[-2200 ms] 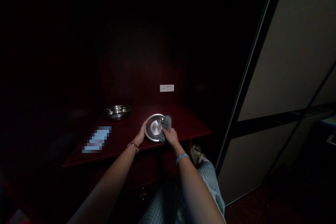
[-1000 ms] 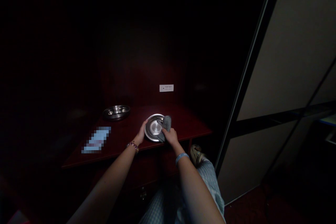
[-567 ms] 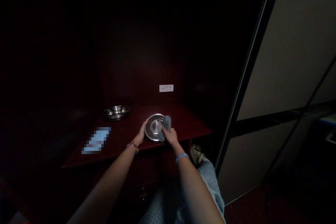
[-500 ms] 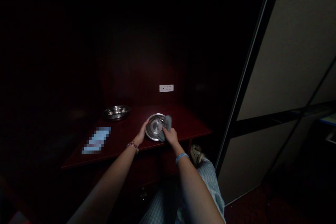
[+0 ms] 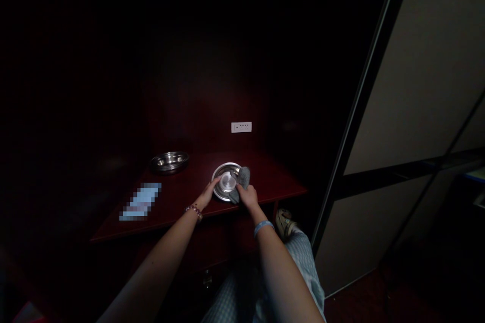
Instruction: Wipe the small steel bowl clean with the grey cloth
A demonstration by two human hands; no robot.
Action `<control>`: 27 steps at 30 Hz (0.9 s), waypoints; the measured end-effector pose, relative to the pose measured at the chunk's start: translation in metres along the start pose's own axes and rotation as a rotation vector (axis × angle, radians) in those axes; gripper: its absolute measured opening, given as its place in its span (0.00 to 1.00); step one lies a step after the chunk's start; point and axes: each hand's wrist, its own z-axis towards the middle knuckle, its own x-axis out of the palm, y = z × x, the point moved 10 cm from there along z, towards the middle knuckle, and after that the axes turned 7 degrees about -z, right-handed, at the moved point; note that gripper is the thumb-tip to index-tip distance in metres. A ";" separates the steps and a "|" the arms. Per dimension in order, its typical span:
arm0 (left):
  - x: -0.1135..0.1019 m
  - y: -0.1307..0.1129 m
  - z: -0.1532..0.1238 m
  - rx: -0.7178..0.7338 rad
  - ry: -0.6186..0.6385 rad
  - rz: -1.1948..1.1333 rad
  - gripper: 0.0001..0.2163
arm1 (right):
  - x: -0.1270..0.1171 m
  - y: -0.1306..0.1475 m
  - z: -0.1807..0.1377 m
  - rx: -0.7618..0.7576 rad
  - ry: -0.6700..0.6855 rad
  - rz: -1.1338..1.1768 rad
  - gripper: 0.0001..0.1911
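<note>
A shiny round metal plate [image 5: 228, 181] is held above the front part of the dark red desk [image 5: 182, 207]. My left hand [image 5: 206, 196] grips its left rim, with the thumb lying over the inside. My right hand [image 5: 248, 196] is closed on a grey cloth [image 5: 244, 176], which is folded over the plate's right rim and lies partly on its inner face. The fingers under the plate are hidden. More metal dishes [image 5: 169, 162], nested in a stack, stand at the back left of the desk.
A blurred-out light blue rectangle [image 5: 141, 201] lies on the desk's left side. A white power socket [image 5: 241, 127] is on the back wall. My raised knee and shoe [image 5: 285, 223] are below the desk's right end, beside a sliding door panel [image 5: 413, 91].
My left thumb has moved from the plate's rim further over its inside. The plate has turned or tilted slightly; the right hand keeps the cloth at the right rim.
</note>
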 end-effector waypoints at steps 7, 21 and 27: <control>0.006 -0.010 -0.007 0.028 0.012 0.047 0.23 | 0.001 -0.001 0.000 0.002 0.008 -0.019 0.23; -0.002 -0.007 -0.002 0.042 -0.047 0.009 0.22 | 0.000 0.001 -0.003 0.017 0.031 -0.046 0.23; -0.014 0.002 0.006 0.033 -0.118 -0.054 0.22 | 0.002 0.001 -0.003 0.003 0.032 -0.044 0.23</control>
